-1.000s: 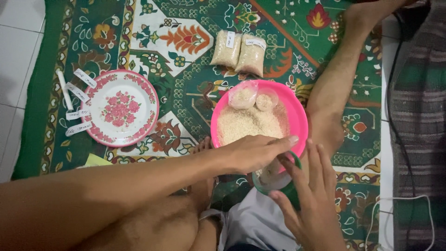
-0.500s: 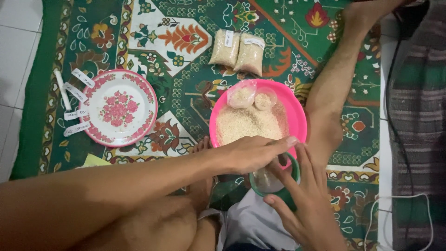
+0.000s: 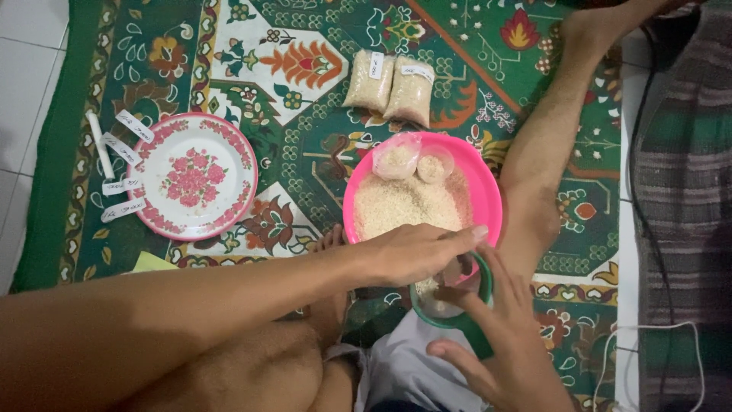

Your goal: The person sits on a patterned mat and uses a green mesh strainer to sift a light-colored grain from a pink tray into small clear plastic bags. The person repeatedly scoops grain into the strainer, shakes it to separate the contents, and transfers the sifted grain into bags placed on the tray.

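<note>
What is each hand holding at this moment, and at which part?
The right hand holds a small green cup by its rim. The left hand pinches something small above it; what, cannot be told.

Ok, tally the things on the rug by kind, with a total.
Sealed rice bags: 2
Small open bags in the pink bowl: 2
Pink bowl: 1
Flowered plate: 1
Green-rimmed cup: 1
White paper strips: 5
Total: 12

A green patterned rug (image 3: 305,91) covers a white tiled floor (image 3: 23,69), bare at left and right edges.
</note>
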